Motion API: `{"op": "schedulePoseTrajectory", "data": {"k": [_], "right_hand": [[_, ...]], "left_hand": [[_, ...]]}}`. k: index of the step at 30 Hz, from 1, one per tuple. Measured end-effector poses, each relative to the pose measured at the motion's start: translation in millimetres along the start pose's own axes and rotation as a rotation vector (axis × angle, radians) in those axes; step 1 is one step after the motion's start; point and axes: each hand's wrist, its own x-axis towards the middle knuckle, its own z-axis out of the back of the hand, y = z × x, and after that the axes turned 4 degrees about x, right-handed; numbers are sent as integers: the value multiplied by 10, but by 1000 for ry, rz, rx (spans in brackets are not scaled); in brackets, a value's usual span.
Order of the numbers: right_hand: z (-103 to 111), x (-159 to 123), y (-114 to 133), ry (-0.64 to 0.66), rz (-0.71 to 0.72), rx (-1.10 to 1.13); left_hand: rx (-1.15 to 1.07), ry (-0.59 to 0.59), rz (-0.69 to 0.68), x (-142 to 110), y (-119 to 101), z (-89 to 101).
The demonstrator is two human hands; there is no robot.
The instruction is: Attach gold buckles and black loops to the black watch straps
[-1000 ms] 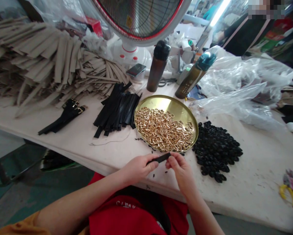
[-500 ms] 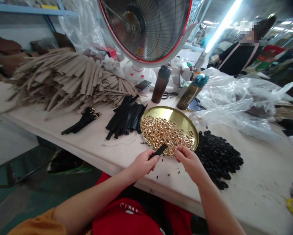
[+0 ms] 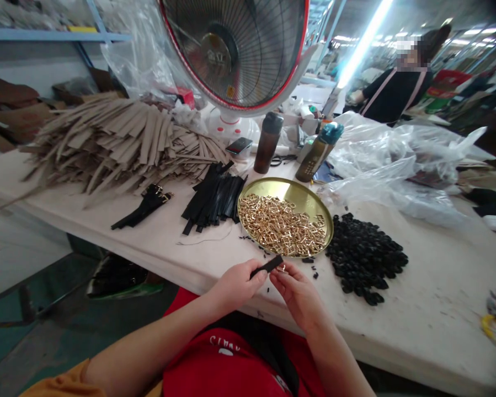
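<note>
My left hand [image 3: 236, 285] pinches one end of a short black strap [image 3: 267, 266] at the table's near edge. My right hand [image 3: 296, 292] is closed beside the strap's other end, fingertips holding a small gold buckle [image 3: 282, 269] against it. Just beyond both hands stands a round gold tray [image 3: 289, 192] heaped with gold buckles [image 3: 281, 226]. A pile of small black loops [image 3: 366, 258] lies right of the tray. A bundle of black straps [image 3: 214, 199] lies left of it.
A big heap of beige strips [image 3: 119, 140] covers the table's left. Finished black straps with buckles [image 3: 142, 207] lie near it. A fan [image 3: 235, 49], two bottles [image 3: 268, 142], a phone [image 3: 239, 145] and clear plastic bags [image 3: 396, 160] stand behind. Another person [image 3: 396, 82] works at the back right.
My right hand left the strap, reached to the tray's near rim, then came back to the strap's end with a gold buckle. My left hand kept hold of the strap.
</note>
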Motion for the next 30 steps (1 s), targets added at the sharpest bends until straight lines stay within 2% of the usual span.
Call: {"op": "schedulePoseTrajectory", "data": {"k": [2,6,12,15,18,21,25,30], "right_hand": [[0,12,-14,-13,20,75],[32,59,-61,-55,35,151],[81,124,-129,-147,-45,268],[71,126,-183,-142,-136,317],[52,111,-251,-148,-150,317],[11,69,-316,-149,-52,250],[-89,-43,-406,-152,165,4],[-127,-159,-404,-188,251,-290]], "left_hand": [[48,40,42,-33,58,-55],[83,48,81,-41,157,-159],[117,101,121,-29,224,-139],[129,102,92,-16,241,-130],[173,96,36,-5,258,-136],[192,85,13,11,258,-160],[12,63,-4,55,216,-216],[-149,101,45,64,199,-232]]}}
